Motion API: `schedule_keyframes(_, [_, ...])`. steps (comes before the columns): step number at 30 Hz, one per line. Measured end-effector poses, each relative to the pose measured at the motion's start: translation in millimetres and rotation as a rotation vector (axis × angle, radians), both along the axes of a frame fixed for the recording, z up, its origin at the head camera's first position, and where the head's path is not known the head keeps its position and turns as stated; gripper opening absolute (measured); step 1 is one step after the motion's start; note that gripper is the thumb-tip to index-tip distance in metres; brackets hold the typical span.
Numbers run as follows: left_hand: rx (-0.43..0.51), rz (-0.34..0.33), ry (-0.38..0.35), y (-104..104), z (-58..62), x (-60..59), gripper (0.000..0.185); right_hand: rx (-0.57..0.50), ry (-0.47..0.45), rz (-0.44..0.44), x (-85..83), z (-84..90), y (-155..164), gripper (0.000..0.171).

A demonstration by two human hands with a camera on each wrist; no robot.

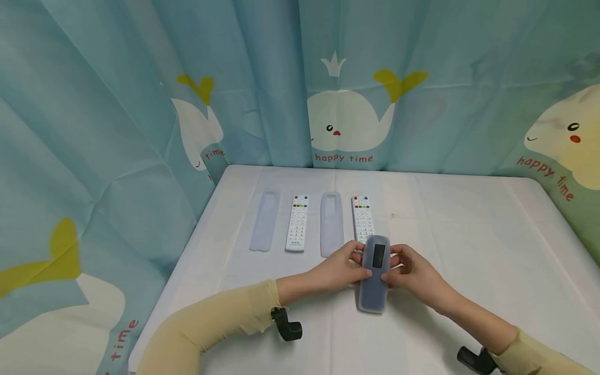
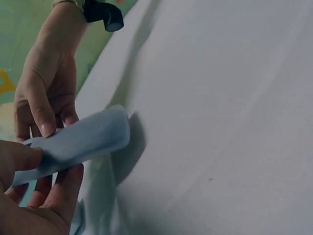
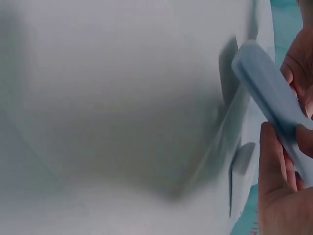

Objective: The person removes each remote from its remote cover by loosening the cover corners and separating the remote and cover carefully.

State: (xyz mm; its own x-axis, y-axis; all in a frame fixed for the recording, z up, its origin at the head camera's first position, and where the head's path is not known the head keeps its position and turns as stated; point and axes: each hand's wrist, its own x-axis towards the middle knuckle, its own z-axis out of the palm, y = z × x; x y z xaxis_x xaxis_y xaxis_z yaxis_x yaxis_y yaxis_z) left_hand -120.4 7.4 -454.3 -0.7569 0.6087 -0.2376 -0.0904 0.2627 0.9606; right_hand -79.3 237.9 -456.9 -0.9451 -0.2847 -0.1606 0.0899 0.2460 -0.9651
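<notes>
Gripping: bluish translucent silicone-sleeved remote (image 1: 374, 281) is clamped by left hand (image 1: 338, 271) and right hand (image 1: 412, 273) fingers | buttons hidden by sleeve | wrist views blurred.

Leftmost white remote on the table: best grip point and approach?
Pinch the white remote across its long side edges at mid-length, coming from above. It lies flat, buttons up, long and narrow, with an empty sleeve close on its left, so a vertical approach probably avoids it.

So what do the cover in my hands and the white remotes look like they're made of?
The cover: probably soft silicone, matte and translucent bluish; a dark window shows through it. The white remotes: likely hard plastic, smooth, with small coloured buttons. Left hand and right hand grip the cover.
</notes>
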Motion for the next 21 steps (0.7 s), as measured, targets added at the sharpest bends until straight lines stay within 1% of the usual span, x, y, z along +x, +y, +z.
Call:
schedule_keyframes(4, [-0.047,-0.001,0.134,0,2.9,-5.0,0.048,0.085,0.124,-0.024,-3.7,4.9,-2,0.056])
schedule_keyframes(8, [-0.054,0.017,0.223,2,6.1,-10.2,0.049,0.182,0.231,-0.055,-8.3,10.5,-5,0.052])
schedule_keyframes(10, [-0.05,0.026,0.262,3,7.2,-12.5,0.049,0.212,0.285,-0.062,-10.5,11.8,-6,0.051])
schedule_keyframes(13, [-0.036,0.035,0.301,4,8.1,-15.6,0.049,0.249,0.365,-0.07,-13.1,12.4,-7,0.049])
schedule_keyframes(16, [-0.032,0.045,0.317,4,8.2,-17.6,0.048,0.264,0.431,-0.073,-14.7,12.6,-9,0.048])
schedule_keyframes(21, [-0.043,0.046,0.318,3,7.3,-18.8,0.047,0.267,0.465,-0.059,-16.0,10.2,-10,0.048])
